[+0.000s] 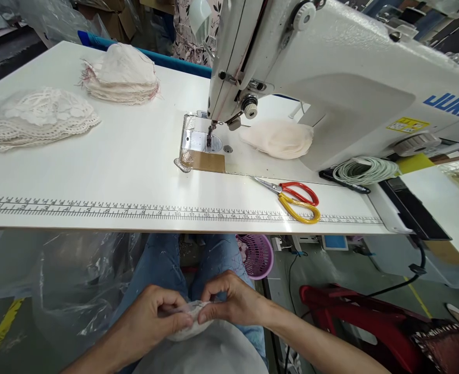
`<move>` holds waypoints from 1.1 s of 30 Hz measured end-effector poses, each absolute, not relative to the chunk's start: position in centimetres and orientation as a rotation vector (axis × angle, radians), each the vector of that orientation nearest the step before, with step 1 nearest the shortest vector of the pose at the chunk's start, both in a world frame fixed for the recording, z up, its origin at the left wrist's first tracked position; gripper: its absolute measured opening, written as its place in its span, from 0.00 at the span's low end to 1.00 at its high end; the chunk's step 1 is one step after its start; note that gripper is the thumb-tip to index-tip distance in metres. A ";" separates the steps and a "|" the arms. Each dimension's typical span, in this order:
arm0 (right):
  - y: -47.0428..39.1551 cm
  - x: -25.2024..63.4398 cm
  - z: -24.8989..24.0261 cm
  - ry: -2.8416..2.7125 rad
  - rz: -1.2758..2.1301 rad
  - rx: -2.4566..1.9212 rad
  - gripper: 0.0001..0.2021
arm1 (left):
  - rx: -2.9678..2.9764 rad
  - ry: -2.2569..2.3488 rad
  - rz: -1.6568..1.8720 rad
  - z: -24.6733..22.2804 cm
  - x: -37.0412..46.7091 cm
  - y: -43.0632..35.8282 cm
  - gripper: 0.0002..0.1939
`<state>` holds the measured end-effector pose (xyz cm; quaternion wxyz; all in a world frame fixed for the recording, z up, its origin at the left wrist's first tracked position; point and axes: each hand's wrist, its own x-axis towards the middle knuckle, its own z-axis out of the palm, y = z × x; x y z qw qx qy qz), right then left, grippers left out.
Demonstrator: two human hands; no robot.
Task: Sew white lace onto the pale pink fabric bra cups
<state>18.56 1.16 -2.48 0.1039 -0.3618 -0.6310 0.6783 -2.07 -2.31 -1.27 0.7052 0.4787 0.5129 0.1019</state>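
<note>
Over my lap, below the table's front edge, both hands pinch a small piece of white lace fabric (192, 323). My left hand (153, 317) grips its left side between thumb and fingers. On the right side, my right hand (231, 301) has thumb and forefinger pressed on the cloth. The fingers cover part of the piece, so its full shape is hidden. In front of me stands a white sewing machine (331, 67), its needle and presser foot (209, 137) above the metal plate. Scissors (292, 197) with one red and one yellow handle lie on the table, partly open.
On the white table (136, 156) sit a stack of lace pieces (38, 117), a stack of cream fabric pieces (120, 75) and pale cups (280, 139) under the machine arm. A coiled cord (365, 170) lies right. Below are a purple basket (258, 257) and red stool (354, 311).
</note>
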 end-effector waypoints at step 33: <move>2.0 19.9 -2.1 -1.536 2.347 -1.089 0.20 | 0.855 0.983 0.231 -1.4 -2.9 -1.3 0.12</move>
